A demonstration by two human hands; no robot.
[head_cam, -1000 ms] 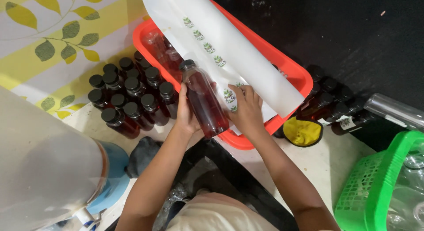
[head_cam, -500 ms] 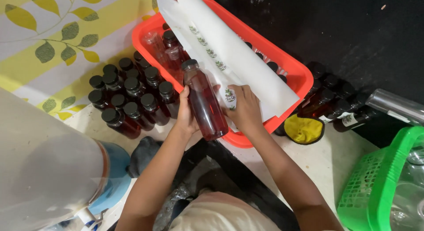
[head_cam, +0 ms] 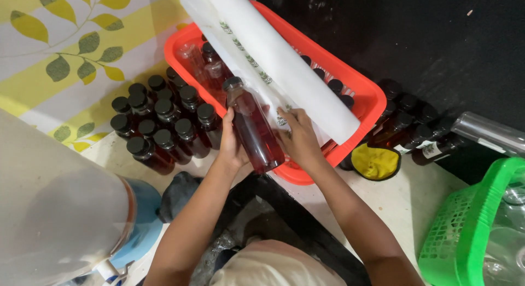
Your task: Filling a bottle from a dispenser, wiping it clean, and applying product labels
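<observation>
Left hand: the left hand is wrapped around the lower side of the bottle, fingers curled against the glass and thumb on the near side.
Right hand: the right hand lies on the other side of the bottle, fingers pressed together, fingertips pinching a small printed label at the edge of the roll sheet.
Bottle: a clear bottle of dark red liquid with a dark cap, held tilted between both hands, its base over the near rim of the orange crate and its cap pointing away.
Green basket: a green mesh basket at the near right edge; it holds clear, empty-looking bottles, only partly in view.
Large jug: a big pale translucent container with a blue base fills the near left.
Yellow cloth: a crumpled yellow cloth lies on the floor just beside the crate's right corner.
Standing bottles, left: a tight cluster of dark-capped bottles filled with the same red liquid stands upright just left of the crate.
Orange crate: the orange crate holds more capped bottles, some clear, mostly hidden under the roll.
Label roll: a long white roll with a row of small printed labels rests diagonally across the crate.
Bottles, right: more dark filled bottles stand and lean beyond the crate's right end.
</observation>
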